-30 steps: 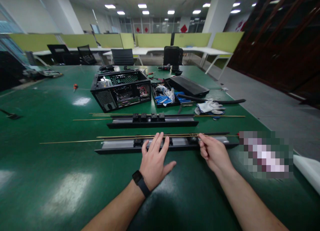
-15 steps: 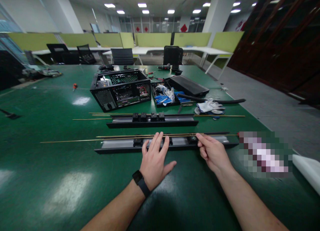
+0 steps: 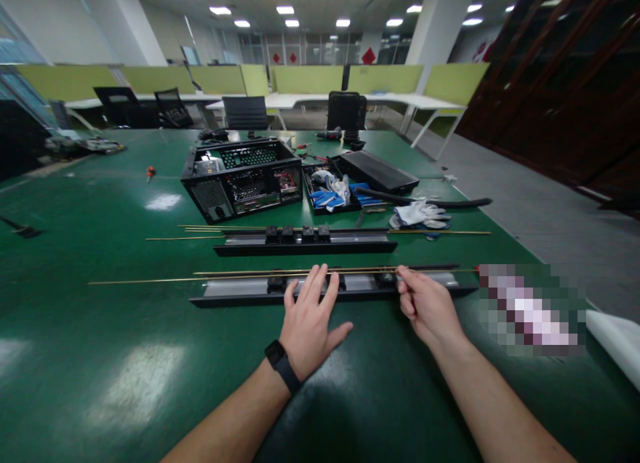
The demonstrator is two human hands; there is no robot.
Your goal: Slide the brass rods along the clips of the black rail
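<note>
My left hand (image 3: 310, 323), a black watch on its wrist, lies flat and open with spread fingers on the near black rail (image 3: 240, 291), which carries small black blocks. My right hand (image 3: 427, 306) is closed in a pinch on a long thin brass rod (image 3: 150, 279) that runs along the rail's far edge and sticks out well past its left end. A second, shorter brass rod lies just behind it. All of this rests on a green table.
A second black rail (image 3: 350, 244) with several black blocks and more brass rods lies farther back. Behind it stand an open computer case (image 3: 240, 176), a black parts tray (image 3: 327, 189), a flat black panel (image 3: 377, 169) and white gloves (image 3: 417, 213). The table's edge runs along the right.
The long brass rod has slid a little to the right in my right hand's pinch. My left hand has stayed flat on the rail.
</note>
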